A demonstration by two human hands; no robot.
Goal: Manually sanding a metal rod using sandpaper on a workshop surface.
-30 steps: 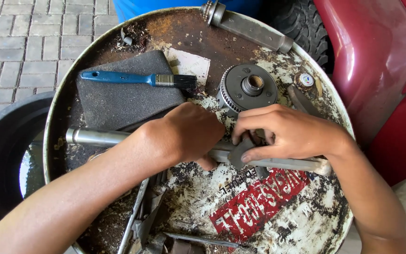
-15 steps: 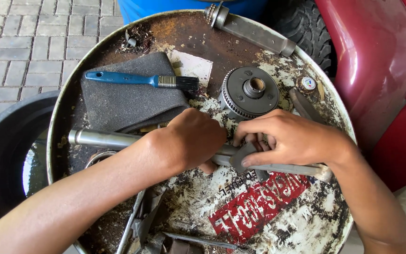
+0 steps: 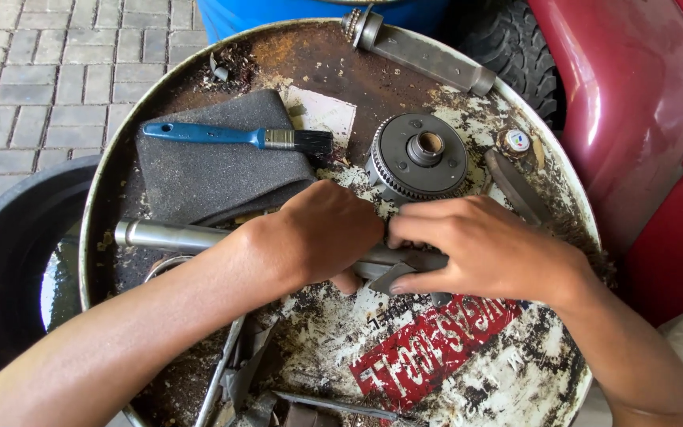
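Here, steel shaft (image 3: 171,236) under left hand (image 3: 322,233), right hand (image 3: 484,249)

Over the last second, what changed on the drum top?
Little. Both hands, left and right, keep gripping the shaft, and the right one has closed in toward the left. The brush, gear and foam pad lie unmoved.

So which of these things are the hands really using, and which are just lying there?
In use:
left hand and right hand, both closed on the metal shaft
small grey part on the shaft

Just lying about:
blue-handled paintbrush
grey foam pad
toothed gear hub
grey bar
rusty drum lid
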